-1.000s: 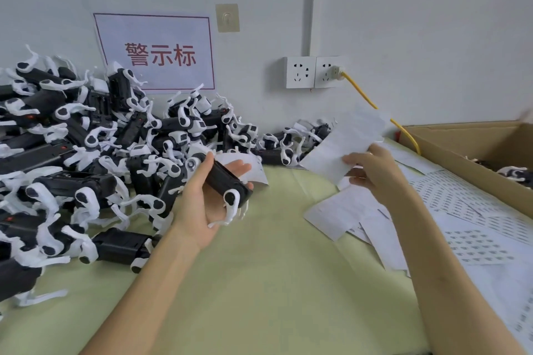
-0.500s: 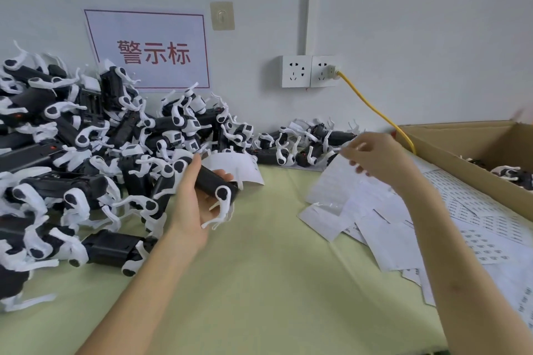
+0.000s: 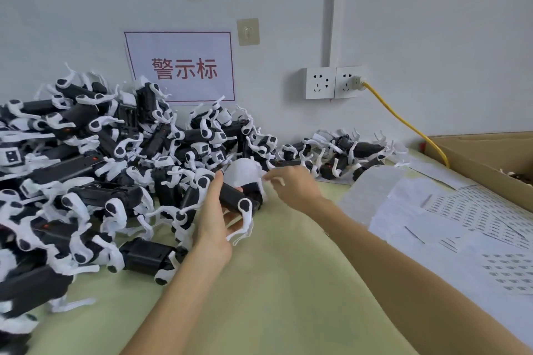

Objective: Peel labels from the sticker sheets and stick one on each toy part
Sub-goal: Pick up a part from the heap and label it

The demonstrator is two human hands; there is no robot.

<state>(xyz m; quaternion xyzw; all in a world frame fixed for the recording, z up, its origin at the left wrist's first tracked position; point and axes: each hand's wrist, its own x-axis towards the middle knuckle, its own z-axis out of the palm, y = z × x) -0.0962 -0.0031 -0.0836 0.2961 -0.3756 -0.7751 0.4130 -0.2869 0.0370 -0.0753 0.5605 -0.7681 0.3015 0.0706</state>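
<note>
Toy part [image 3: 234, 199], black with white curved legs, is gripped in the left hand [image 3: 214, 212] at the right edge of the pile [image 3: 86, 170], where a curled white sheet [image 3: 242, 171] rises. Sticker sheets [image 3: 461, 219] lie well right of the pile. Right hand [image 3: 294, 185] is blurred: I cannot tell whether its fingertips pinch anything

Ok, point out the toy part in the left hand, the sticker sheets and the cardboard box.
Toy part [image 3: 231, 196]: head view, black body.
Sticker sheets [image 3: 476, 210]: head view, printed top sheet.
Cardboard box [image 3: 473, 164]: head view, near side wall.
</note>
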